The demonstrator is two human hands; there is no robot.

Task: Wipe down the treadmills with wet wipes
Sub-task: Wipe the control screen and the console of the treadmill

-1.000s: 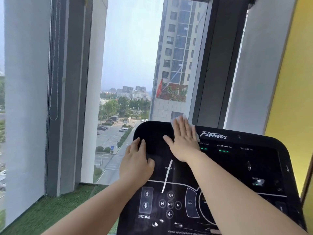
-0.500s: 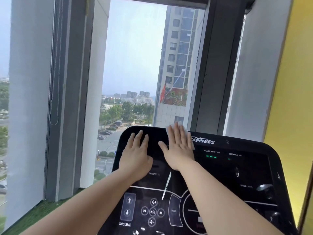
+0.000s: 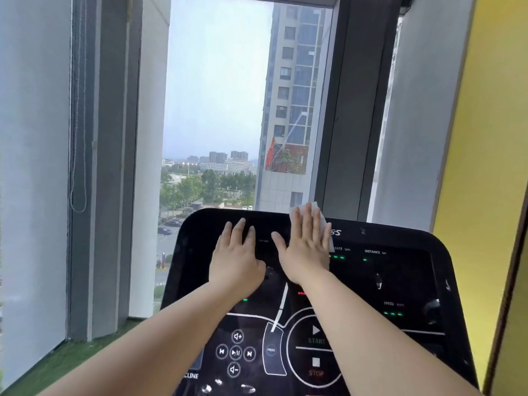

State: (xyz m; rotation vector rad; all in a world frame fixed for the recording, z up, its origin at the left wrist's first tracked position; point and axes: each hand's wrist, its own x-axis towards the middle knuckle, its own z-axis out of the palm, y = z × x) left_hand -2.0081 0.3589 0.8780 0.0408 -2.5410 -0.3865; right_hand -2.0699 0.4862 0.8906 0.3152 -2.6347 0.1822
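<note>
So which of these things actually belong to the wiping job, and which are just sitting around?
Part of the job: the white wet wipe, pressed flat under the right hand; the glossy black treadmill console; the left hand, resting flat on it.
Just there: the pale looped blind cord; the green artificial grass strip; the yellow wall.
</note>
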